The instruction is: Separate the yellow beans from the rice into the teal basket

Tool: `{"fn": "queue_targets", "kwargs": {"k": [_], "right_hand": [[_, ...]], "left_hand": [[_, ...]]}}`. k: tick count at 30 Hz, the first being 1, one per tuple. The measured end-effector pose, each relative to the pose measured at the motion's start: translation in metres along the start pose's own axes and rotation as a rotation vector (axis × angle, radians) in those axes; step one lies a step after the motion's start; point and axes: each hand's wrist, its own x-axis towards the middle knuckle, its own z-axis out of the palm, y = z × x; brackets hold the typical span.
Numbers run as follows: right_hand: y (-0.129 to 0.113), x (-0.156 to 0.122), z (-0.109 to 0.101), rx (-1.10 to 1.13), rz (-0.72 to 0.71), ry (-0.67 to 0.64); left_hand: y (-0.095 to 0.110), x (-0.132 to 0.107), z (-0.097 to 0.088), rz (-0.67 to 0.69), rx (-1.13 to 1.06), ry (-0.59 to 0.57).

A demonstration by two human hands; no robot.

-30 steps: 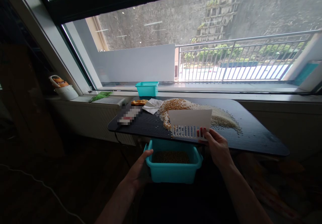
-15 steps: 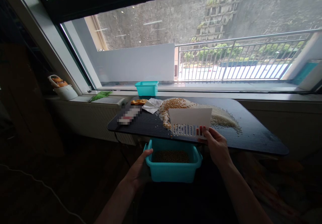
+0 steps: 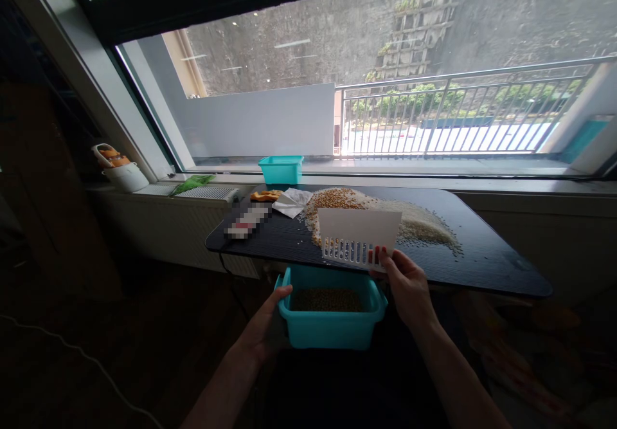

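My left hand grips the left end of a turquoise plastic bin, its thumb over the rim. Small brownish grains or beans lie inside the bin, just below the table's front edge. My right hand pinches the lower right corner of a thin white slotted plate, held tilted over the table edge above the bin. Behind the plate, a heap of yellow-orange beans is spread on the table, with a heap of white rice-like grains to its right.
The dark table stands against the window sill. On its left are a crumpled white tissue, a yellowish item and a blurred flat object. Another turquoise bin stands behind. A white basket sits far left.
My right hand has shifted the slotted plate slightly left and down, nearer the bin. My left hand and the bin have stayed almost in place.
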Motion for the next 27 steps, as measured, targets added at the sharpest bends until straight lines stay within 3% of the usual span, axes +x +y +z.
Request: {"fn": "queue_targets", "kwargs": {"k": [10,16,22,27], "right_hand": [[0.020,-0.016,0.013,0.035,-0.050,-0.040],[0.033,-0.018,0.010,-0.003,-0.049,-0.038],[0.034,-0.020,0.005,-0.175,-0.099,0.031],[0.026,-0.013,-0.015,-0.360,-0.178,0.114]], "left_hand": [[0.001,-0.001,0.002,-0.010,0.003,0.057],[0.000,0.000,0.000,0.004,0.001,0.014],[-0.001,0.003,-0.004,-0.001,0.014,0.027],[0.000,0.001,-0.001,-0.003,0.018,0.039]]}}
